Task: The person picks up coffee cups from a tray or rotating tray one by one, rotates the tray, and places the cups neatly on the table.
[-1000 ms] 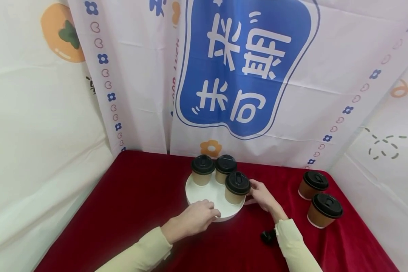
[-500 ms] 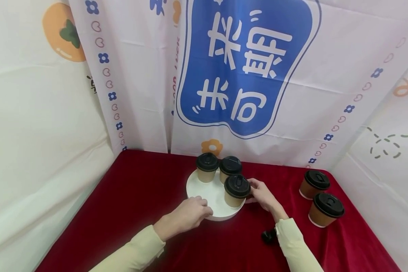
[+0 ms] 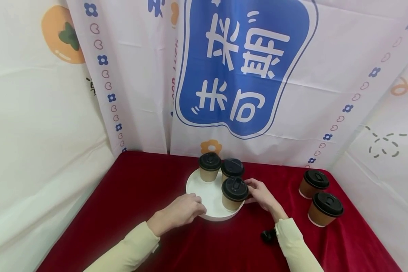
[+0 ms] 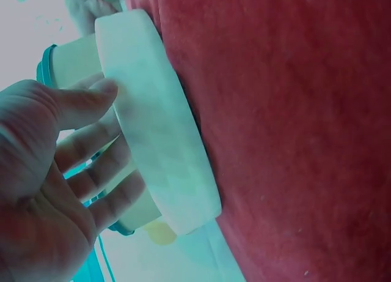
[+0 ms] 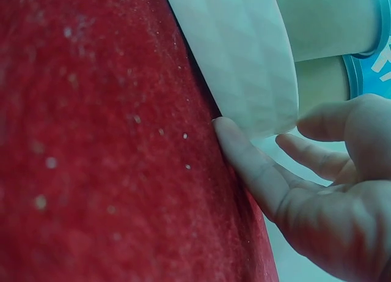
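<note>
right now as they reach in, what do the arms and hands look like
The left sleeve and right sleeve are pale cream, long and plain, each ending in a cuff at the wrist. The left grip and right grip are bare hands without gloves. A small black object shows beside the right sleeve; I can't tell whether it is worn.

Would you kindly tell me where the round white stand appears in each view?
Head: the round white stand is below centre, between left hand and right hand.
Left wrist: slanting, left of centre.
Right wrist: at the top, right of centre.
Shared landmark: the red cloth under it.
</note>
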The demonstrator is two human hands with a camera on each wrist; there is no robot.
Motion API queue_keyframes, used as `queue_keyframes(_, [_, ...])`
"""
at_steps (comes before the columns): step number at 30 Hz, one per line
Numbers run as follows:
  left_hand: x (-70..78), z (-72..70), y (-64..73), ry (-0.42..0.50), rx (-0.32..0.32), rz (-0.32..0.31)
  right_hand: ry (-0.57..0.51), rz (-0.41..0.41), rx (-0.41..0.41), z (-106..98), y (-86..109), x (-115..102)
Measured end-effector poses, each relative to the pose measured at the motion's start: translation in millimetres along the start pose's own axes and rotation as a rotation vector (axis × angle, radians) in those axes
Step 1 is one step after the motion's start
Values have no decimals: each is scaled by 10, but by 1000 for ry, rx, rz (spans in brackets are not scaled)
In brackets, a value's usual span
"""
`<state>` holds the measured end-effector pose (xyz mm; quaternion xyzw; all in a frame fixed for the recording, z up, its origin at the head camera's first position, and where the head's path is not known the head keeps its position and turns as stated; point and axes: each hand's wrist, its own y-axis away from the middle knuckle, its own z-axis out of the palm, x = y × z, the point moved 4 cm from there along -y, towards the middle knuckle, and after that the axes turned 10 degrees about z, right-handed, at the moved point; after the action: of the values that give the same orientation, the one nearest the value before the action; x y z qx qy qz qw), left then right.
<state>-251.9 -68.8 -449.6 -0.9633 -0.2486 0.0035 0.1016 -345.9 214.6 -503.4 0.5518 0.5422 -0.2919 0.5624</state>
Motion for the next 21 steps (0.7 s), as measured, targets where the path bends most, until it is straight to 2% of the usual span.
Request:
queue_keyframes(4, [-38,-82,-13,7,12,-25,2,0,6,-9,-5,12])
queue_keyframes(9, [-118,-229,-44,41,103,-97,3,-7,-4,-1,1,4])
queue_keyframes(15, [-199,-295,-112,113,172,-149,5,-4,0,-4,19,0])
queue_keyframes(21, [-360,-301,-141,287,284,-216,9,-2,-1,6,18,2])
